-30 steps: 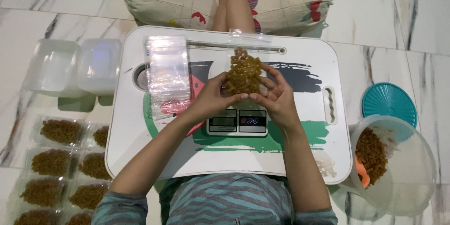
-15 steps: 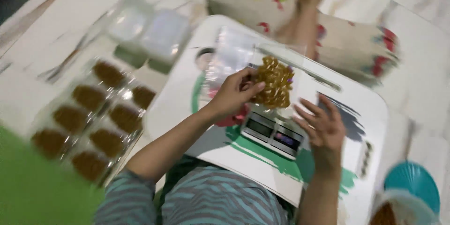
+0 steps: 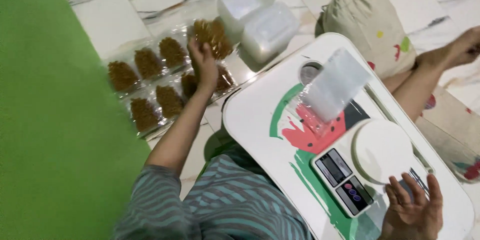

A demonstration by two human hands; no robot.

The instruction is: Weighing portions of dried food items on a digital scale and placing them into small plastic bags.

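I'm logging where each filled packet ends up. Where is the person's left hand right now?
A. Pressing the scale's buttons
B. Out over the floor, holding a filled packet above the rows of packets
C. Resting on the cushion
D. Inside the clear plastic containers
B: the left hand grips a filled packet above the rows of packets on the floor, clear of the scale.

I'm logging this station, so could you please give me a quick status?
Left hand gripping a filled snack bag over the bagged rows. Right hand open beside the scale. Nothing in the way.

Clear snack packs (image 3: pixel 150 87) on floor; scale's grey screen (image 3: pixel 333 166)
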